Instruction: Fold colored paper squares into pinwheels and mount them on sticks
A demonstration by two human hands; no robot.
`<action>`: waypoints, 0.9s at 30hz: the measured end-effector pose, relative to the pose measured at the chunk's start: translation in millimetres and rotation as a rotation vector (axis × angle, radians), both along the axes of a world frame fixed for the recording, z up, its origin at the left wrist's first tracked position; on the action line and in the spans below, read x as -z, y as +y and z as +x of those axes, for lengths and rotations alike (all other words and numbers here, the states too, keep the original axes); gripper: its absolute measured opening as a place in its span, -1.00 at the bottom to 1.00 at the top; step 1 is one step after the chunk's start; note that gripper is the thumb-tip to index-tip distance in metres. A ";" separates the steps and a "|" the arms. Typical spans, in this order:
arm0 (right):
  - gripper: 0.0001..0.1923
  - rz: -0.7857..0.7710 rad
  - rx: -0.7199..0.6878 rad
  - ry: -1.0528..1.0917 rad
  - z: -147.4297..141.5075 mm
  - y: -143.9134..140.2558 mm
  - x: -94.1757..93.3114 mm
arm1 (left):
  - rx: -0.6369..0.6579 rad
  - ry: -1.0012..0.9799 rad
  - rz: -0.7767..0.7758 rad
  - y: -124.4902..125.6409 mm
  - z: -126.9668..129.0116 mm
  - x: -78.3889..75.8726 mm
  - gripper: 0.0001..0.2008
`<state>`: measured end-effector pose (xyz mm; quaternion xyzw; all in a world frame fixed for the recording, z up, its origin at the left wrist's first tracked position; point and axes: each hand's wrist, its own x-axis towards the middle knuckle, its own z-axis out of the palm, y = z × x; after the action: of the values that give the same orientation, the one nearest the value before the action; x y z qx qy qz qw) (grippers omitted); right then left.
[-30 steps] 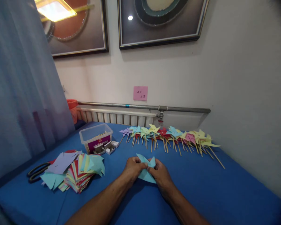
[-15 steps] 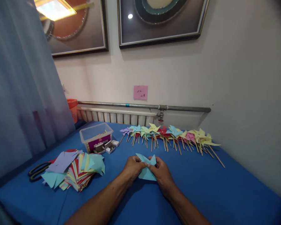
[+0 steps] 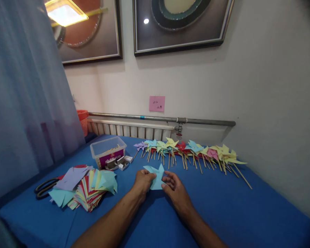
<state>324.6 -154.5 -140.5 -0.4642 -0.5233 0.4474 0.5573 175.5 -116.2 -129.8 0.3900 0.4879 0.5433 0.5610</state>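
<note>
A light-blue paper pinwheel (image 3: 157, 179) with partly folded blades is pinched by my left hand (image 3: 144, 182) near its middle left. My right hand (image 3: 176, 190) is beside the paper's right edge, fingers curved and apart. Its thumb tip is at the lower right corner; whether it touches cannot be made out. Behind my hands, finished pinwheels (image 3: 193, 147) on wooden sticks lie in a long row. To the left is a fanned stack of coloured cut paper sheets (image 3: 89, 193), with a purple sheet (image 3: 71, 178) on the pile beside it.
Black-handled scissors (image 3: 45, 188) lie partly under the papers at the left. A clear plastic box (image 3: 96, 150) with sticks stands behind, with small opened boxes (image 3: 123, 163) before it. The blue tabletop (image 3: 222, 213) meets the wall; a pipe (image 3: 209, 121) runs along it.
My right hand has loosened from the paper and its fingers have spread. My left hand keeps its pinch, and the paper has turned slightly. The view has shifted a little.
</note>
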 end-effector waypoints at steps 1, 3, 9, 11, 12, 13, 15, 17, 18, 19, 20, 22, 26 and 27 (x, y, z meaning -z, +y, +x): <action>-0.45 0.026 -0.001 -0.058 -1.2 -3.0 -2.0 | -0.020 0.001 -0.004 0.8 -1.1 0.2 -0.77; -0.49 0.084 -0.003 -0.189 -3.4 -9.1 -5.4 | -0.054 0.000 -0.021 0.9 -2.2 -0.4 -0.77; -0.82 0.259 0.086 -0.469 -6.8 -18.6 -9.4 | -0.058 -0.048 -0.004 -8.6 4.8 -7.1 -0.78; -0.90 0.266 0.100 -0.490 -7.1 -19.6 -10.1 | -0.027 -0.066 -0.001 -11.9 8.1 -9.1 -0.78; -0.88 0.267 0.105 -0.495 -7.0 -20.2 -10.6 | -0.019 -0.073 0.001 -12.9 9.2 -9.8 -0.78; -0.85 0.269 0.107 -0.501 -6.9 -20.9 -11.0 | -0.017 -0.078 0.004 -13.5 10.0 -10.3 -0.78; -0.85 0.289 0.101 -0.522 -6.5 -22.1 -11.2 | -0.037 -0.079 0.002 -13.7 10.4 -10.4 -0.76; -0.86 0.329 0.093 -0.563 -6.3 -22.8 -10.0 | -0.064 -0.080 -0.008 -13.1 9.7 -10.0 -0.74; -0.85 0.351 0.090 -0.589 -6.3 -22.7 -8.8 | -0.073 -0.084 -0.011 -12.8 9.1 -9.7 -0.74; -0.82 0.370 0.088 -0.617 -6.4 -22.4 -7.4 | -0.081 -0.090 -0.014 -12.6 8.6 -9.5 -0.74; -0.79 0.385 0.088 -0.643 -6.5 -21.9 -6.0 | -0.087 -0.097 -0.015 -12.5 8.1 -9.5 -0.74; -0.76 0.401 0.089 -0.681 -6.5 -20.6 -3.7 | -0.090 -0.111 -0.018 -12.8 7.6 -10.2 -0.74; -0.79 0.420 0.095 -0.705 -5.4 -19.1 -3.9 | -0.060 -0.159 0.000 -13.6 7.7 -11.6 -0.76; -0.82 0.426 0.097 -0.703 -5.1 -19.2 -4.8 | -0.056 -0.167 0.001 -13.5 7.9 -11.4 -0.77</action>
<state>319.5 -173.7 -135.7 -0.4872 -0.7402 0.1163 0.4486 183.4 -129.7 -118.4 0.3298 0.4496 0.5896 0.5843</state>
